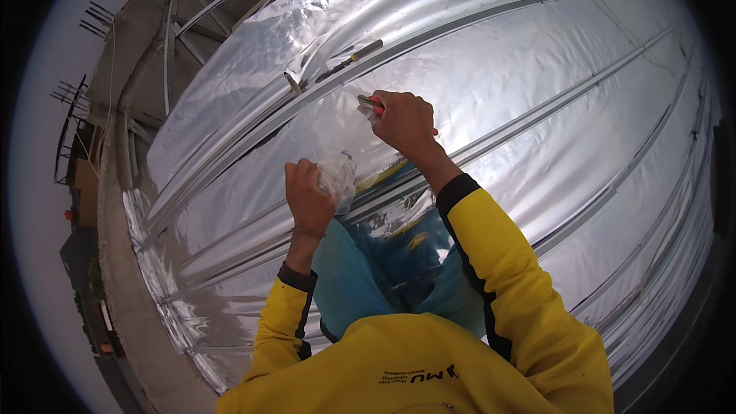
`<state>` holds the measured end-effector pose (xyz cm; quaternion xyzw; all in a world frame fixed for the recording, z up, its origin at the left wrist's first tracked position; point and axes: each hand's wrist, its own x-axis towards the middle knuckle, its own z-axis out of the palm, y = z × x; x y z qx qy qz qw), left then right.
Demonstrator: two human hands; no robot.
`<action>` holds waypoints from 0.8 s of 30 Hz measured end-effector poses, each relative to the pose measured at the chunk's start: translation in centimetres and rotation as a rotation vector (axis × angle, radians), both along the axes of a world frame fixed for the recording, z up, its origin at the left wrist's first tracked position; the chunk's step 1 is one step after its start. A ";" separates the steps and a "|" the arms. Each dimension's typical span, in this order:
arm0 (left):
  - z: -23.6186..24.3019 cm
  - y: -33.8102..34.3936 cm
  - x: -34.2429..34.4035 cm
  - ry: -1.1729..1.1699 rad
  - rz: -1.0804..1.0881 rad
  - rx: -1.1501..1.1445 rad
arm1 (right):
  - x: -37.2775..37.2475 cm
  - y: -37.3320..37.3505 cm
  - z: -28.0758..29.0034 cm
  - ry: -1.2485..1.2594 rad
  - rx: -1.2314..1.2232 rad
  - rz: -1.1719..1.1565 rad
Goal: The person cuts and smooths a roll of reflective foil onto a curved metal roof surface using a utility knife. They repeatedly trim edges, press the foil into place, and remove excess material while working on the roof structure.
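Note:
My left hand (307, 193) is closed on a crumpled clear plastic bag (337, 175). The bag spreads up and to the right, toward my other hand. My right hand (406, 123) is wrapped round red-handled pliers (371, 103); their grey metal head points left, and a red handle end shows below the fist. The fist hides most of the tool. Beyond my hands, a long tool with a yellow and black handle (366, 50) lies by a metal rail (429, 37). Next to it is a small brownish object (293, 83) I cannot make out.
Shiny silver foil sheeting (521, 69) covers the surface under me, crossed by long metal channels (567, 100). At the left runs a concrete edge (126, 276), with an open drop past it. Bare metal framing (201, 15) stands at the upper left. A thin cord (606, 4) lies at the upper right.

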<state>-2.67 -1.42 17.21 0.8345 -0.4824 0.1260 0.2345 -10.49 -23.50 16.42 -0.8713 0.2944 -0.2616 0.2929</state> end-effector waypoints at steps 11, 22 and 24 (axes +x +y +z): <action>-1.8 -1.7 8.9 -0.130 0.314 -0.033 | -0.2 5.1 3.1 0.058 0.066 0.230; 0.7 -6.0 12.2 0.212 0.147 -0.847 | -0.1 6.4 2.3 -0.187 1.006 0.638; 1.5 -6.8 11.3 0.728 0.090 -1.078 | -0.1 5.1 1.5 0.015 0.971 0.661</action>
